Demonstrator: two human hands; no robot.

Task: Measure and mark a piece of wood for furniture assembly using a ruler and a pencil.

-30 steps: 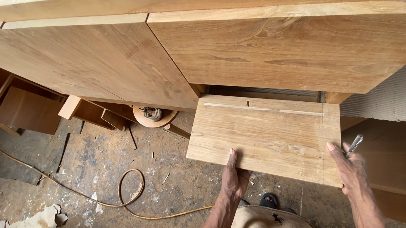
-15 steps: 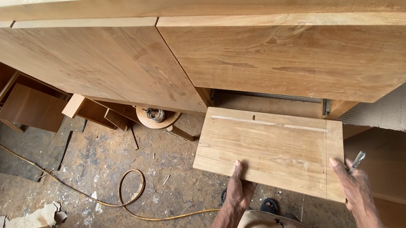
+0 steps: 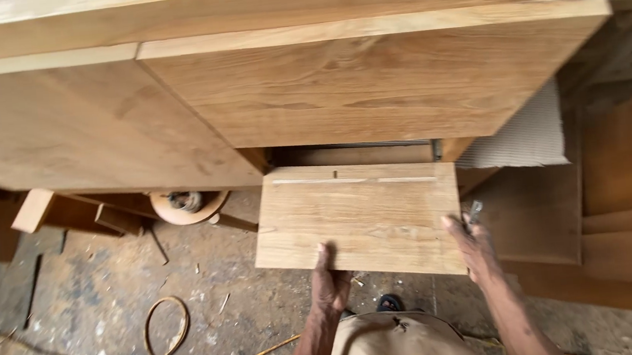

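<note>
Wooden panel (image 3: 358, 216) looks stiff and fairly heavy; left hand (image 3: 332, 284) clamps its 6 o'clock edge, right hand (image 3: 471, 244) its 4 o'clock corner, pinching a small metal tool (image 3: 475, 211). Edges are best.

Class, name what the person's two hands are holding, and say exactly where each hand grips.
Both hold the wooden panel: left hand at its near edge, right hand at its near right corner, also holding a small metal tool.
</note>
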